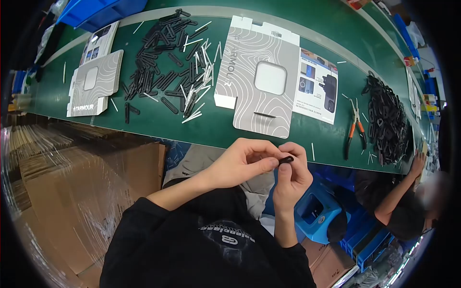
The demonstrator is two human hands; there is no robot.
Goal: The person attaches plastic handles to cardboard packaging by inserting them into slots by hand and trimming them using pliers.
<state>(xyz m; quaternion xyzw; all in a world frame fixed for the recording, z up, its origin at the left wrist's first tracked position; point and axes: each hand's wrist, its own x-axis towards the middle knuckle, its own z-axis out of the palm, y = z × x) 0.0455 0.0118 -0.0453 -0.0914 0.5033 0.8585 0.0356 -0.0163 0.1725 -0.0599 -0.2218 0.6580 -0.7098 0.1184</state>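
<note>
My left hand and my right hand meet in front of my chest, just off the table's front edge. Between their pinched fingertips is a small black piece, held by both. Beyond them lies a flat grey-and-white printed card box with a square window, and a thin dark strip rests on it. To its left is a heap of black elongated loops mixed with thin white sticks.
Orange-handled pliers lie beside a pile of black parts at the right. More printed cards are at the left. Cardboard boxes stand below the green table. Another person's arm reaches the right table edge near a blue stool.
</note>
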